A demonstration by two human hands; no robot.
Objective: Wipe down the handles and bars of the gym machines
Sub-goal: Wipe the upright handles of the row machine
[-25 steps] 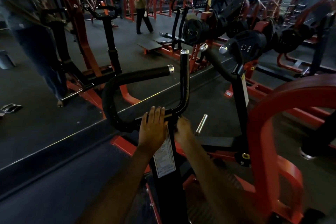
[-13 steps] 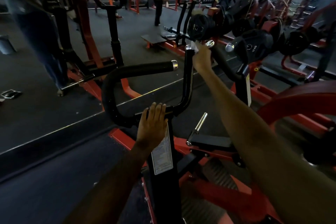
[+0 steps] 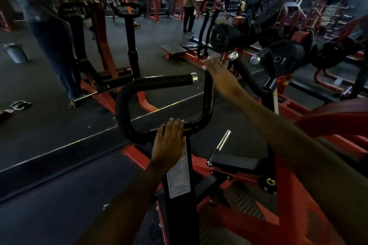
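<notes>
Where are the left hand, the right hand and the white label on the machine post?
left hand [image 3: 169,143]: head view, back of the hand.
right hand [image 3: 221,75]: head view, back of the hand.
white label [image 3: 179,175]: head view, middle of the sheet.

1. The handlebar [image 3: 127,105] is glossy black painted metal along its bends.
2. Its grip [image 3: 165,81] looks like matt black rubber or foam, capped with shiny chrome.
3. The frame [image 3: 286,195] is smooth red painted metal.
4. The label [image 3: 179,173] looks like white printed paper.
5. The floor [image 3: 49,195] is dark, matt and finely textured.
6. The weight plate [image 3: 282,55] is dull black.
</notes>
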